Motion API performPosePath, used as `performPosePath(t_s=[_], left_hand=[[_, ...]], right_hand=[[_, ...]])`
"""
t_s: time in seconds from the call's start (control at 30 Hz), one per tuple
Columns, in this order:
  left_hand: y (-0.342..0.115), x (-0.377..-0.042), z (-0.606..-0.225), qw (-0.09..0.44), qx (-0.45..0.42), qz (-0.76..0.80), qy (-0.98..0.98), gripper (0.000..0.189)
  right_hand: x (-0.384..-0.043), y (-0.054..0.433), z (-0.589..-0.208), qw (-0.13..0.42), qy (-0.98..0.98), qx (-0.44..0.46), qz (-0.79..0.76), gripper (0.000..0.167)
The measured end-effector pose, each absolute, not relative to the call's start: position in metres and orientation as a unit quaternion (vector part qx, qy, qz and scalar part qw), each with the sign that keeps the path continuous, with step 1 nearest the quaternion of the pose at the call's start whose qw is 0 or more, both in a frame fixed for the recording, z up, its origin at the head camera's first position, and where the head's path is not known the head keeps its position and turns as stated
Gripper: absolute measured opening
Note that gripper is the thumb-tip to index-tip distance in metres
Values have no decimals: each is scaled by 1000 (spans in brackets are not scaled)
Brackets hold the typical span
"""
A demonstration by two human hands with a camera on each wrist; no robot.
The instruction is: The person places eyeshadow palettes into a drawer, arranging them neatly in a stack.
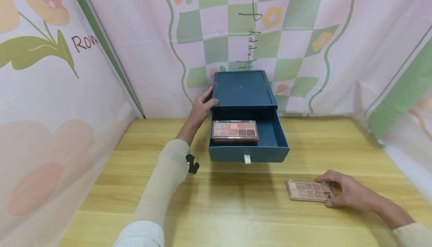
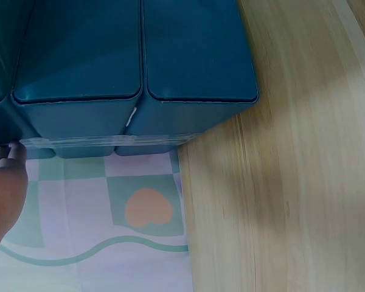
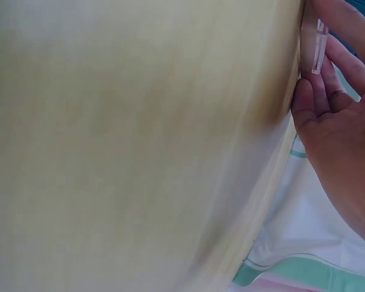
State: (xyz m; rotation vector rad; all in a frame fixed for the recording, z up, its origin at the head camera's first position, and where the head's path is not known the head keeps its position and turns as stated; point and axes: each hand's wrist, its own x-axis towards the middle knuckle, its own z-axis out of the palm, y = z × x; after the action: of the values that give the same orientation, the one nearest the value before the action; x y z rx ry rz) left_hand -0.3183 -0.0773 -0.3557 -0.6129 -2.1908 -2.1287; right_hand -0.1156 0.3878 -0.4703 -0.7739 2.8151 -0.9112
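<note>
A dark blue drawer cabinet (image 1: 241, 89) stands at the back of the table, its top drawer (image 1: 249, 154) pulled out. Inside that drawer, on its left side, lies a eyeshadow palette (image 1: 234, 130) with a clear lid. My left hand (image 1: 202, 108) rests against the cabinet's upper left side, thumb at the front corner and fingers stretched along the side. Toward the table's right, my right hand (image 1: 349, 190) holds a second eyeshadow palette (image 1: 308, 190) by its right end between thumb and fingers. In the right wrist view only an edge of this palette (image 3: 319, 48) shows.
The wooden table (image 1: 236, 209) extends around the cabinet. Printed cloth (image 1: 216, 21) hangs behind it and along both sides. A white pull tab (image 1: 247, 159) sticks out from the drawer front. The left wrist view shows stacked units of the cabinet (image 2: 201, 48).
</note>
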Motion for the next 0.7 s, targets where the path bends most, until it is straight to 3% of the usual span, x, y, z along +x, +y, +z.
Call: performPosePath(t_s=[0.4,0.7], left_hand=[[-75,-317,-353,9,-188,-684,-705,73],[-77,-316,-353,1,-183,-684,-706,71]], right_hand=[[-112,392,-468,17,926,-234,-294,63],[-114,392,-438,13,943,-194,-270,62]])
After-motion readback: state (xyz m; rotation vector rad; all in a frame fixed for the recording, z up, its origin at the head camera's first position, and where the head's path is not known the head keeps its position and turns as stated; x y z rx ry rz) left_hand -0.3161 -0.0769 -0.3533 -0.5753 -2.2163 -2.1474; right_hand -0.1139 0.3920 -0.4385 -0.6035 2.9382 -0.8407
